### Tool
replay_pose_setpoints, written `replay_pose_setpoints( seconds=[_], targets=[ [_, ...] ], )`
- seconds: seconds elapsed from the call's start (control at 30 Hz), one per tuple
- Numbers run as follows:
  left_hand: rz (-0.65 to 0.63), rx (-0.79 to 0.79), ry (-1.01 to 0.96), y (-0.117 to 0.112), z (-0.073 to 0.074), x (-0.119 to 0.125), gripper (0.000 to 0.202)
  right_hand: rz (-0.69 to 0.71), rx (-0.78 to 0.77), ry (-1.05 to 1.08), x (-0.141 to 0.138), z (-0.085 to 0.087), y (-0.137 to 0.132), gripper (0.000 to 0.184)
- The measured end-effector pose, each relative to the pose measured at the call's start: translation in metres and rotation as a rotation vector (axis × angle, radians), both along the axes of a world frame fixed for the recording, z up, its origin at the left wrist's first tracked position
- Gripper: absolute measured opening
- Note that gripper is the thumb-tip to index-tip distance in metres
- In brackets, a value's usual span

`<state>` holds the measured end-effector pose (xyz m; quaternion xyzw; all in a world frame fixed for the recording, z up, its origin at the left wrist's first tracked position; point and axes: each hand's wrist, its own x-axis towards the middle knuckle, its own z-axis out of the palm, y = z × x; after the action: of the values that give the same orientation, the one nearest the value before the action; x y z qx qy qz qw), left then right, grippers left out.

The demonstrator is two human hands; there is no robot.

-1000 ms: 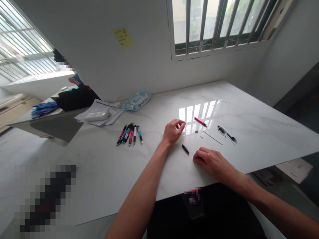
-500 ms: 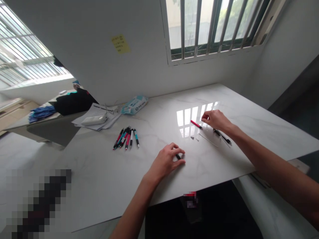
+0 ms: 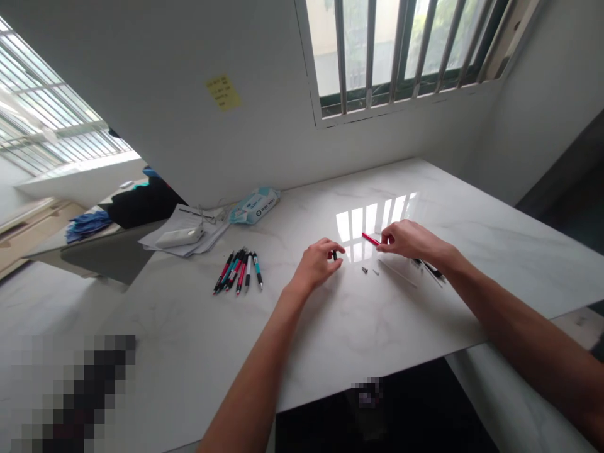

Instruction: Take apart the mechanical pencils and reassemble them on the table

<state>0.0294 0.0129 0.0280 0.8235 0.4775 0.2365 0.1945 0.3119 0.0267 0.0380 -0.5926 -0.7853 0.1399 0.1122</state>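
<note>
My left hand [image 3: 317, 264] is raised a little over the table with a small black pen part [image 3: 335, 255] between thumb and fingers. To its right, my right hand [image 3: 409, 239] closes thumb and fingertips on the near end of a red pen barrel [image 3: 370, 238], hiding that end. Between and below the hands lie a small metal pen tip [image 3: 365, 270], a tiny piece like a spring [image 3: 375, 272] and a thin pale refill [image 3: 397, 274]. More black and pale pen pieces [image 3: 431, 272] lie partly hidden under my right wrist.
Several click pens [image 3: 240, 270] lie in a pile on the white marbled table [image 3: 189, 352]. Behind them are papers [image 3: 198, 245], a white device [image 3: 180, 236] and a wipes packet [image 3: 255, 206]. A wall with a barred window [image 3: 377, 63] stands behind the table.
My left hand has moved away from me, up the table, with the black part. My right hand has come down onto the red barrel's end. The view has shifted slightly.
</note>
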Motion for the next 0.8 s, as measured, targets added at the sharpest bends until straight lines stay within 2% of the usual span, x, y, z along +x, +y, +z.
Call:
replay_pose_setpoints(
  seconds=[0.07, 0.17, 0.33, 0.43, 0.5, 0.63, 0.8],
  targets=[
    [0.051, 0.010, -0.060, 0.016, -0.005, 0.004, 0.026, 0.106, -0.065, 0.039, -0.001, 0.002, -0.007, 0.028],
    [0.109, 0.020, -0.109, 0.027, -0.016, 0.006, 0.032, 0.173, -0.019, 0.096, -0.005, 0.003, -0.012, 0.027],
    [0.135, 0.026, -0.135, 0.024, -0.027, 0.002, 0.027, 0.378, -0.043, 0.225, -0.019, 0.000, -0.014, 0.026],
    [0.153, 0.009, -0.168, 0.020, -0.028, -0.002, 0.024, 0.523, -0.038, 0.232, -0.033, -0.010, -0.015, 0.013],
    [0.133, 0.016, -0.146, 0.018, -0.028, -0.005, 0.022, 0.571, -0.006, 0.203, -0.041, -0.018, -0.016, 0.008],
    [0.081, 0.003, -0.123, 0.018, -0.029, -0.009, 0.027, 0.566, 0.069, 0.199, -0.051, -0.021, -0.011, 0.017],
    [0.023, -0.069, -0.240, 0.023, -0.035, -0.015, 0.032, 0.456, 0.082, 0.384, -0.062, 0.000, 0.014, 0.020]
  ],
)
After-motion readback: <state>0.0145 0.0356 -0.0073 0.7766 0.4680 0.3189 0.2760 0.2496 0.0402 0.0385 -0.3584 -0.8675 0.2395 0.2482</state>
